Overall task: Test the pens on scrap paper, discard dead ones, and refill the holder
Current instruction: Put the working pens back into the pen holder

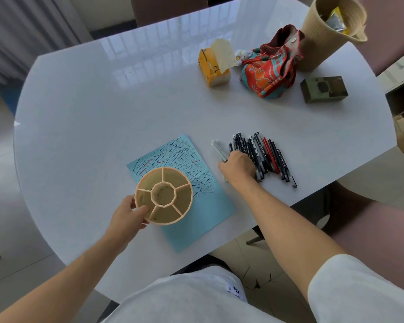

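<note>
Peach holder [164,196] gripped by left hand [126,217] over scribbled paper [197,201]; right hand [238,167] pinching pens [263,157] near counter's [103,108] right edge. Could scatter neighbours, roll them off.

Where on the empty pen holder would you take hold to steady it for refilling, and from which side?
Take the pen holder by its outer wall from the left, as the left hand does, thumb on the rim. That grip leaves its open compartments clear. The pens lie to the right, where the right hand works.
</note>
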Tool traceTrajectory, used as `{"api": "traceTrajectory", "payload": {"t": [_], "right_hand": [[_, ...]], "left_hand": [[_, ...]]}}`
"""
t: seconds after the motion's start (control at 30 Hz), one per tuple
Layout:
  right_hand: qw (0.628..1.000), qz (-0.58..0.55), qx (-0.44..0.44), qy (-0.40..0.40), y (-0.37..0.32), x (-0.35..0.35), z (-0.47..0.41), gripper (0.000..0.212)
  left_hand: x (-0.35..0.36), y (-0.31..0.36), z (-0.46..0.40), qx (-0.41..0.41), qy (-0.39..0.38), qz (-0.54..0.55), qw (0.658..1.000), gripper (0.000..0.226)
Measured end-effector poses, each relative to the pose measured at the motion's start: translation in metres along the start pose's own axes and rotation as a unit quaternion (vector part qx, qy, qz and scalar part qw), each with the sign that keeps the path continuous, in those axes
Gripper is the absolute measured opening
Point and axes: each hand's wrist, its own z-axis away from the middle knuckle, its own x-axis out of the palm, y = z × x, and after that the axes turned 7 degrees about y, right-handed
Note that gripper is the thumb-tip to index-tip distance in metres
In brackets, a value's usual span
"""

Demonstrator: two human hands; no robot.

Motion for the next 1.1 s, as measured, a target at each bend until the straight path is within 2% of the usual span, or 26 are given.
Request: {"api": "traceTrajectory", "payload": {"t": [0.1,0.23,0.33,0.4,0.5,0.57,0.63,0.73,0.83,0.93,1.1], "right_hand": [[0.999,-0.032,-0.004,-0.027,-0.002,0.0,0.006,0.029],[0.99,-0.138,-0.007,-0.032,0.005,0.003,0.028,0.026],[0.972,-0.231,0.03,-0.031,0.02,0.005,0.04,0.018],[0.941,-0.324,0.074,-0.056,0.03,0.004,0.043,0.01],[0.862,-0.478,0.136,-0.098,0.045,-0.001,0.047,0.007],[0.845,-0.502,0.158,-0.094,0.054,-0.004,0.047,0.014],[0.861,-0.476,0.16,-0.072,0.061,-0.004,0.043,0.014],[0.928,-0.354,0.116,-0.004,0.065,-0.003,0.033,0.011],[0.966,-0.25,0.06,0.041,0.057,-0.003,0.02,0.019],[0.987,-0.147,0.036,0.049,0.044,-0.003,0.006,0.021],[0.998,-0.046,0.012,0.04,0.029,-0.004,-0.007,0.027]], "left_hand": [[-0.001,0.0,0.001,0.001,-0.006,0.001,1.0,0.027],[-0.002,0.001,0.0,0.003,-0.013,-0.003,1.0,0.027],[-0.002,0.001,-0.002,0.002,-0.014,-0.003,1.0,0.027],[-0.002,0.001,-0.003,0.003,-0.014,-0.003,1.0,0.026],[-0.001,0.001,-0.005,0.004,-0.007,-0.007,1.0,0.026],[0.0,0.002,-0.005,0.006,-0.006,-0.008,1.0,0.026],[0.0,0.002,-0.006,0.005,-0.003,-0.008,1.0,0.025],[0.0,0.001,-0.007,0.005,0.0,-0.007,1.0,0.025],[0.001,0.001,-0.007,0.003,0.0,-0.003,1.0,0.025],[0.0,0.002,-0.007,0.002,0.0,-0.005,1.0,0.026],[0.001,0.002,-0.008,0.004,-0.003,-0.008,1.0,0.025]]}}
